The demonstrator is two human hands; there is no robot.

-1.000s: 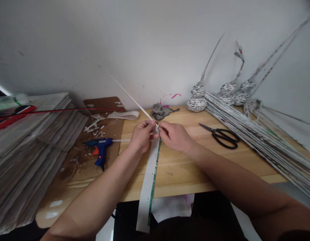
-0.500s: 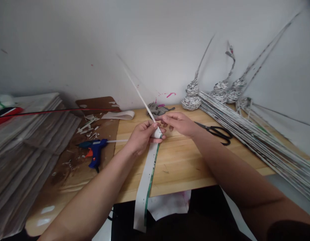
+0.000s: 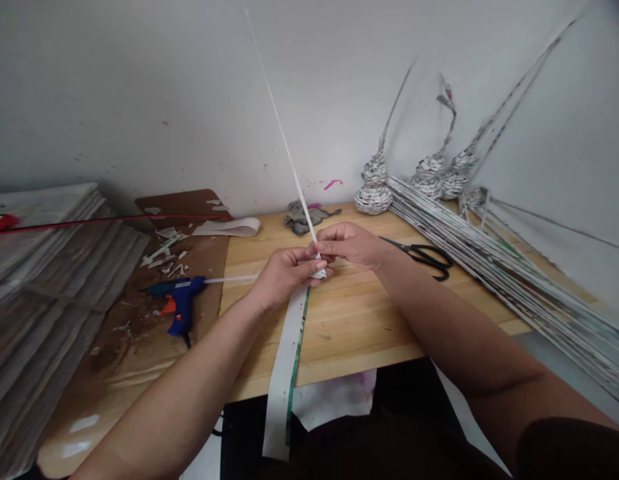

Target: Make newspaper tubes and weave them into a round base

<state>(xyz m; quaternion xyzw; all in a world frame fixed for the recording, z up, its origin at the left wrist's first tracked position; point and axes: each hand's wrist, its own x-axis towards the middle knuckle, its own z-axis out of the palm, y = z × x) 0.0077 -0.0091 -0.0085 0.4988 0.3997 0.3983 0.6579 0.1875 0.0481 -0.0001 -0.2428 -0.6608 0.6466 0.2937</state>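
Note:
A long white paper strip with a green edge (image 3: pixel 289 360) hangs from my hands over the table's front edge. Its upper part is a thin white rolled tube (image 3: pixel 284 137) that slants up and left in front of the wall. My left hand (image 3: pixel 289 275) pinches the strip where it turns into the tube, thumb on top. My right hand (image 3: pixel 347 245) closes its fingertips on the tube just above my left thumb. Both hands are close together over the wooden table (image 3: pixel 359 313).
A blue glue gun (image 3: pixel 181 303) lies left on brown board, near paper scraps (image 3: pixel 164 252) and stacked paper (image 3: pixel 64 287). Black scissors (image 3: pixel 424 257), long paper rods (image 3: pixel 489 267) and woven paper gourd shapes (image 3: pixel 374 190) are at the right. A grey cloth (image 3: pixel 304 217) lies behind my hands.
My right hand has come down and left onto the tube, its fingers now closed on it. The tube stands steeper and reaches higher. The whole view has shifted slightly.

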